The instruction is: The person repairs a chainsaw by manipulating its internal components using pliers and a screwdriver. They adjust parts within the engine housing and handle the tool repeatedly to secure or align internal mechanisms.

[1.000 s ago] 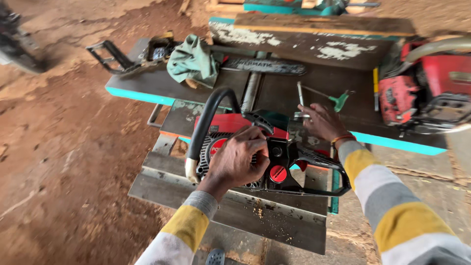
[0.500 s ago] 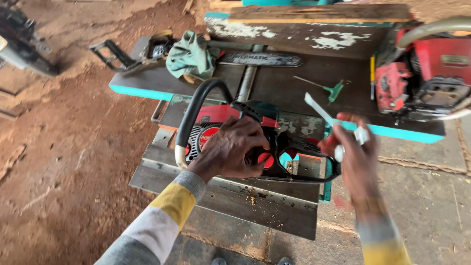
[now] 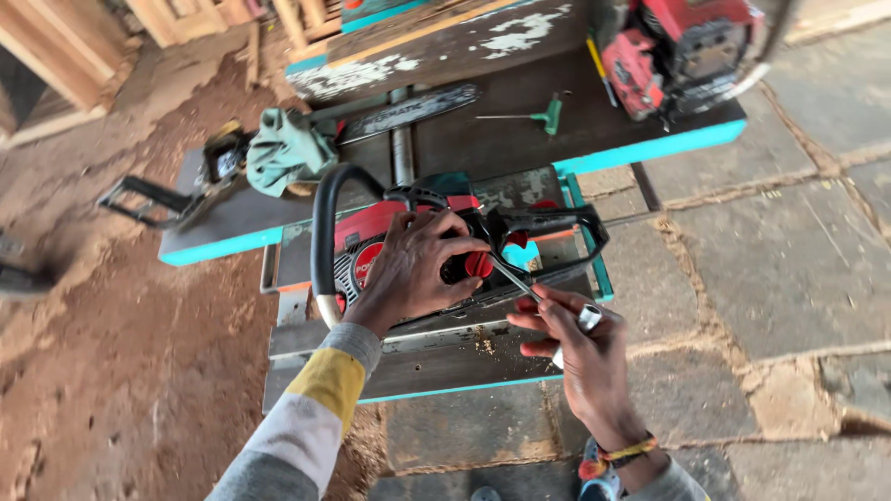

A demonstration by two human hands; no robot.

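Note:
A red and black chainsaw body (image 3: 371,223) lies on a low wooden bench (image 3: 436,357), its black loop handle on the left. My left hand (image 3: 418,269) rests on top of the saw, fingers curled over the housing beside a round red cap (image 3: 478,264). My right hand (image 3: 580,348) grips a thin metal tool (image 3: 520,283) with a silver end, its tip pointing into the saw near the red cap.
Behind the saw a dark table with a turquoise edge (image 3: 650,148) carries a chainsaw guide bar (image 3: 408,111), a green rag (image 3: 288,148), a green T-handle key (image 3: 538,116) and a second red chainsaw (image 3: 691,51). Stone paving lies right, red dirt left.
My right hand picked the thin tool off the dark table, lifted it, then brought it down so its tip meets the saw. The left hand stayed on the saw. The view shifted.

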